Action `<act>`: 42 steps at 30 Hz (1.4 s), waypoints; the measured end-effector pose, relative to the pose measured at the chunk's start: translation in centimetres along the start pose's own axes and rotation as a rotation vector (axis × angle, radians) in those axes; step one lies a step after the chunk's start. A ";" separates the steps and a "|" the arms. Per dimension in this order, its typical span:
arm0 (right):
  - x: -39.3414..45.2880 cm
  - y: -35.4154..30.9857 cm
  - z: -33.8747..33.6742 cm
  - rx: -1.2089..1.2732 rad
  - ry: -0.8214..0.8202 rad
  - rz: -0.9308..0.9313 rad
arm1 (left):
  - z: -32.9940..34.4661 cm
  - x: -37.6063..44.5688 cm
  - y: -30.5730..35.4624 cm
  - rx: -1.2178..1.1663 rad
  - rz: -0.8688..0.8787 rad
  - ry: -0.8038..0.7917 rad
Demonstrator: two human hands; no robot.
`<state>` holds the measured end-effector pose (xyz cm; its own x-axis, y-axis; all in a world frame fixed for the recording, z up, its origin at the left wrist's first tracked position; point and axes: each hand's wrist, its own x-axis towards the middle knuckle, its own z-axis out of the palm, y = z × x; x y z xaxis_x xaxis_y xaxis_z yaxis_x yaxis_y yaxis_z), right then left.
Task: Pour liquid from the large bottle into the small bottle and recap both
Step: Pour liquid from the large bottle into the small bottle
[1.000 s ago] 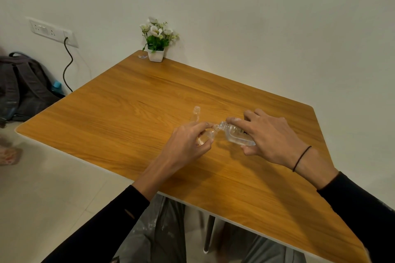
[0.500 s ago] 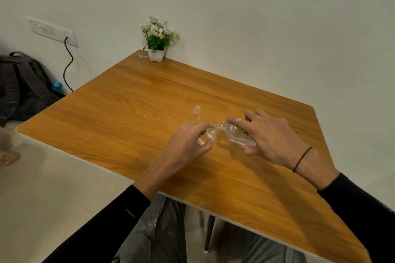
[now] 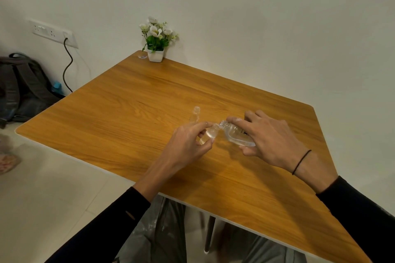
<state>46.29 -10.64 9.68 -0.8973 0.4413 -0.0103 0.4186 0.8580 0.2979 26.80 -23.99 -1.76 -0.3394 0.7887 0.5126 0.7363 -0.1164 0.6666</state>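
My right hand (image 3: 271,139) grips the large clear bottle (image 3: 236,135), tipped almost flat with its uncapped threaded mouth pointing left. My left hand (image 3: 187,145) holds the small clear bottle (image 3: 208,134) tilted, its mouth right under the large bottle's mouth; clear liquid shows inside it. Both are held just above the wooden table (image 3: 149,96). Another small clear open vial (image 3: 195,114) stands upright on the table just behind my left hand. No caps are visible.
A white pot of white flowers (image 3: 157,41) stands at the table's far corner by the wall. A dark backpack (image 3: 23,85) lies on the floor at the left, under a wall socket with a cable (image 3: 67,64).
Both hands and bottles have stayed nearly still, mouth to mouth. The small bottle seems to hold a little more liquid.
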 end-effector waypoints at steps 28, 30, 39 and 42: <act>2.9 -2.8 8.9 0.990 0.574 0.280 | -3.5 2.2 -5.3 -0.017 -0.382 0.062; 3.0 -2.8 9.3 1.023 0.601 0.302 | -3.3 2.2 -5.8 -0.022 -0.394 0.055; 3.2 -3.2 9.9 1.062 0.635 0.326 | -3.5 2.1 -6.2 -0.026 -0.374 0.008; 3.3 -3.2 10.1 1.068 0.628 0.336 | -4.1 2.6 -5.2 0.063 -0.306 0.042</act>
<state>43.45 -9.27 -0.98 -0.5162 0.7271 0.4526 0.2787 0.6423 -0.7140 19.65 -23.80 -1.66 -0.5740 0.7554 0.3160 0.6304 0.1614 0.7593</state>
